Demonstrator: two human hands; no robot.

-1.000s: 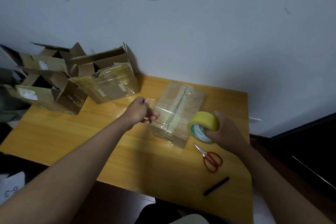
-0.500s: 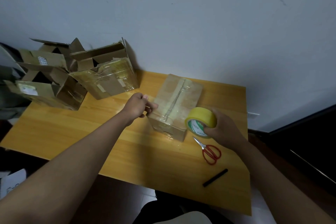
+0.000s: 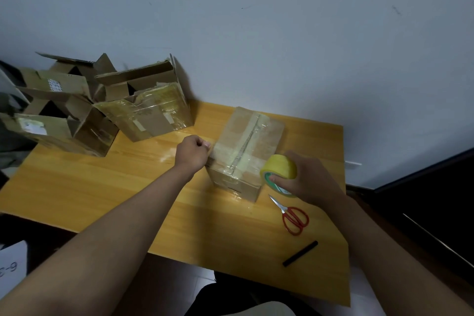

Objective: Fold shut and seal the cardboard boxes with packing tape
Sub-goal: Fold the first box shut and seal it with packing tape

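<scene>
A closed cardboard box (image 3: 247, 151) is sitting near the middle of the wooden worktop (image 3: 102, 187), its top flaps folded down and glossy clear tape lying along the centre seam and across the near end. Nothing of its contents is showing.

The left hand (image 3: 193, 153) is resting against the box's left near edge with its fingers (image 3: 205, 145) curled tight into a fist; they seem to be pinching the loose end of the tape at that edge, though the strip itself is too clear to make out for certain. The right hand (image 3: 306, 179) is gripping a yellow tape roll (image 3: 278, 170) at the box's right near corner, fingers wrapped over the roll's far side and the thumb lying across its green-printed face.

Red-handled scissors (image 3: 291, 215) are lying just beside the right wrist, blades pointing toward the box, and a black marker (image 3: 300, 253) is lying nearer the worktop's front edge, well apart from the box.

At the left rear of the worktop, an open box (image 3: 151, 108) is standing against the wall with its flaps up and old tape covering its front; its inside is dark and I cannot tell what it is holding. More open boxes (image 3: 59, 115) are sitting heaped to its left, flaps sticking out at angles, their interiors likewise in shadow.
</scene>
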